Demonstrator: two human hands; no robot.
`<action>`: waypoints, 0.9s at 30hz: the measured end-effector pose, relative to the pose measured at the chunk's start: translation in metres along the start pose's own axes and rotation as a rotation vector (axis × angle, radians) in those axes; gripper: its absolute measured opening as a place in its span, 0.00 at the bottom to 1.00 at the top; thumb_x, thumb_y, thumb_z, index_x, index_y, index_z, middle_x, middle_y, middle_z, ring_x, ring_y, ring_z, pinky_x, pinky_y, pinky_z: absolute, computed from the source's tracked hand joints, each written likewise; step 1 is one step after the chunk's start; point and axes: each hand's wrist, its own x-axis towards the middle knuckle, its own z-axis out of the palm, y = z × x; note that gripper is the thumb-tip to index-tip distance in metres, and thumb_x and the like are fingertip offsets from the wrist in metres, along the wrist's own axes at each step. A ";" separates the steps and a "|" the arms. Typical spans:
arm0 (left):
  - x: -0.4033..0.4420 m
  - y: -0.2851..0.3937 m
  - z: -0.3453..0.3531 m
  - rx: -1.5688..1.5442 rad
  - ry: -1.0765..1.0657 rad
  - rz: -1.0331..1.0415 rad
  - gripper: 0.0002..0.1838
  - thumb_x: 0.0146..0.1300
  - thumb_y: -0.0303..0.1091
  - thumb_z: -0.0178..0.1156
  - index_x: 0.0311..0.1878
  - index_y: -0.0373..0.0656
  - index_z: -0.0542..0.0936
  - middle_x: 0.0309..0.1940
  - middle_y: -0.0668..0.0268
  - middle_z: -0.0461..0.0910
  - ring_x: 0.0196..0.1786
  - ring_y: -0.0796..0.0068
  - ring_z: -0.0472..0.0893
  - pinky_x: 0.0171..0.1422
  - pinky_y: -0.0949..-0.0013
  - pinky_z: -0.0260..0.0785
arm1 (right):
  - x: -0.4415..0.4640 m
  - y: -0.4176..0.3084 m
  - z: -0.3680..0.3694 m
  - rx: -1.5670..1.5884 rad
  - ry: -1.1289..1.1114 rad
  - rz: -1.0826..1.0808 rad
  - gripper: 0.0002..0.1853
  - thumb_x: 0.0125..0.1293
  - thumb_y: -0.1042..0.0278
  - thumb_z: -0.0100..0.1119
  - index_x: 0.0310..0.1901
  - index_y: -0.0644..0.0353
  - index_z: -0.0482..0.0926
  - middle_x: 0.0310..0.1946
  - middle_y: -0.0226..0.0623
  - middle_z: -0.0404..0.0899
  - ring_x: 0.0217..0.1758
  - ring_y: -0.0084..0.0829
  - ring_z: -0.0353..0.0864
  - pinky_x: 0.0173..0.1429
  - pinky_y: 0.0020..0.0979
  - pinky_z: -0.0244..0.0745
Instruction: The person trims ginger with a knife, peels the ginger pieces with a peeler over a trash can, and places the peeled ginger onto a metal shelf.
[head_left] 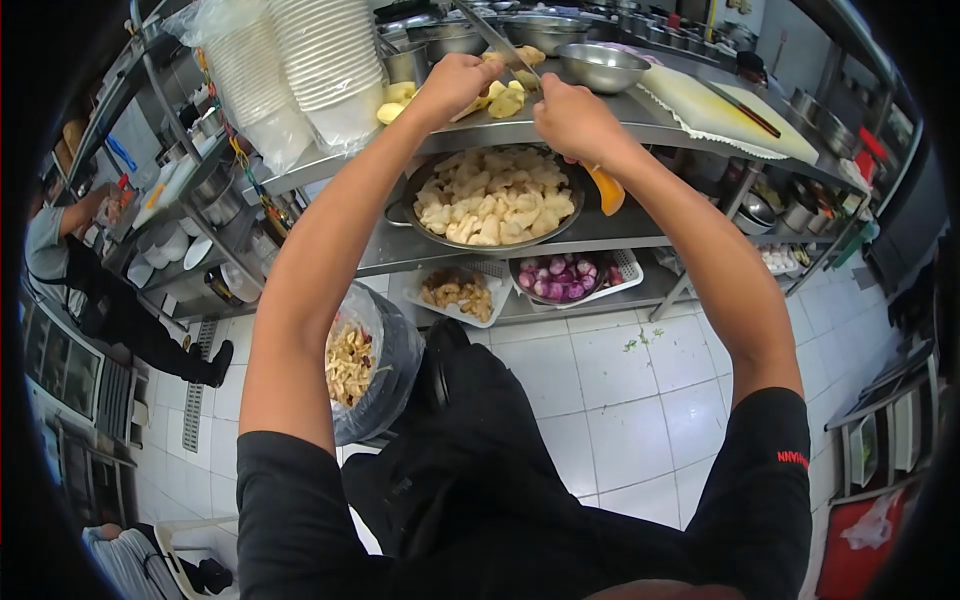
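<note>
My right hand [578,118] is closed around a knife [508,45], its orange-yellow handle showing below the palm and its long blade slanting up to the left. Close to the blade, my left hand [460,82] is closed, and a tan piece of ginger [524,78] shows at its fingertips. Yellow peeled pieces [506,101] lie on the steel counter [650,115] between and below my hands, and more sit left of my left wrist. The fingertips of both hands are partly hidden.
A steel bowl [603,68] and a cutting board [735,108] with another knife stand right. Stacked white tubs [325,70] stand left. Below are a wide pan of pale chunks [495,195], purple onions [560,278] and a bag of peelings [352,365]. A co-worker [85,270] stands far left.
</note>
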 end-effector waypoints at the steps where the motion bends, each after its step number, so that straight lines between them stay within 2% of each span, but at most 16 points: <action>1: 0.001 -0.003 0.000 -0.082 -0.026 -0.039 0.18 0.64 0.45 0.57 0.28 0.39 0.78 0.20 0.71 0.71 0.19 0.83 0.61 0.23 0.74 0.53 | 0.002 0.000 0.001 -0.017 -0.013 0.006 0.14 0.59 0.70 0.44 0.44 0.71 0.68 0.29 0.55 0.80 0.27 0.45 0.83 0.33 0.41 0.78; 4: -0.005 0.004 -0.007 -0.330 -0.125 -0.150 0.15 0.64 0.43 0.57 0.29 0.40 0.77 0.19 0.72 0.68 0.17 0.85 0.55 0.20 0.77 0.45 | 0.013 0.006 0.010 -0.101 0.034 -0.042 0.15 0.58 0.70 0.45 0.45 0.70 0.69 0.36 0.56 0.80 0.38 0.50 0.82 0.43 0.44 0.77; 7: -0.003 0.003 -0.009 -0.441 -0.114 -0.244 0.15 0.65 0.42 0.55 0.30 0.40 0.77 0.18 0.72 0.67 0.16 0.85 0.53 0.19 0.78 0.43 | 0.018 0.012 0.018 -0.180 0.097 -0.107 0.15 0.59 0.69 0.46 0.45 0.69 0.69 0.41 0.57 0.78 0.46 0.53 0.79 0.51 0.47 0.72; 13: -0.004 -0.001 -0.013 -0.576 -0.213 -0.331 0.17 0.68 0.44 0.49 0.36 0.38 0.76 0.18 0.74 0.67 0.14 0.89 0.51 0.16 0.80 0.43 | 0.022 0.018 0.025 -0.208 0.138 -0.161 0.14 0.60 0.67 0.46 0.44 0.68 0.69 0.39 0.57 0.79 0.45 0.55 0.78 0.50 0.48 0.72; 19: -0.002 -0.007 -0.019 -0.868 -0.309 -0.447 0.19 0.69 0.44 0.46 0.41 0.33 0.73 0.16 0.75 0.65 0.12 0.90 0.49 0.14 0.82 0.40 | 0.023 0.018 0.026 -0.258 0.149 -0.192 0.14 0.61 0.66 0.46 0.44 0.67 0.68 0.37 0.56 0.79 0.43 0.55 0.79 0.48 0.49 0.73; 22: -0.001 -0.008 -0.022 -0.862 -0.324 -0.482 0.18 0.68 0.44 0.48 0.40 0.35 0.74 0.16 0.76 0.65 0.13 0.90 0.49 0.15 0.82 0.42 | 0.022 0.019 0.025 -0.259 0.154 -0.196 0.13 0.62 0.66 0.45 0.43 0.66 0.68 0.37 0.57 0.79 0.43 0.55 0.79 0.48 0.49 0.73; 25: -0.005 -0.002 -0.020 -0.532 -0.239 -0.393 0.17 0.66 0.45 0.52 0.35 0.38 0.77 0.16 0.75 0.66 0.14 0.89 0.52 0.17 0.79 0.46 | 0.022 0.023 0.020 -0.227 0.129 -0.213 0.13 0.62 0.65 0.45 0.43 0.66 0.69 0.37 0.57 0.79 0.42 0.55 0.79 0.47 0.49 0.72; 27: -0.001 -0.011 -0.021 -0.102 -0.097 -0.218 0.16 0.63 0.45 0.55 0.30 0.40 0.77 0.16 0.75 0.66 0.15 0.87 0.54 0.18 0.77 0.48 | 0.005 0.020 0.008 -0.148 0.161 -0.204 0.12 0.64 0.65 0.45 0.42 0.66 0.67 0.32 0.56 0.78 0.36 0.55 0.78 0.44 0.49 0.71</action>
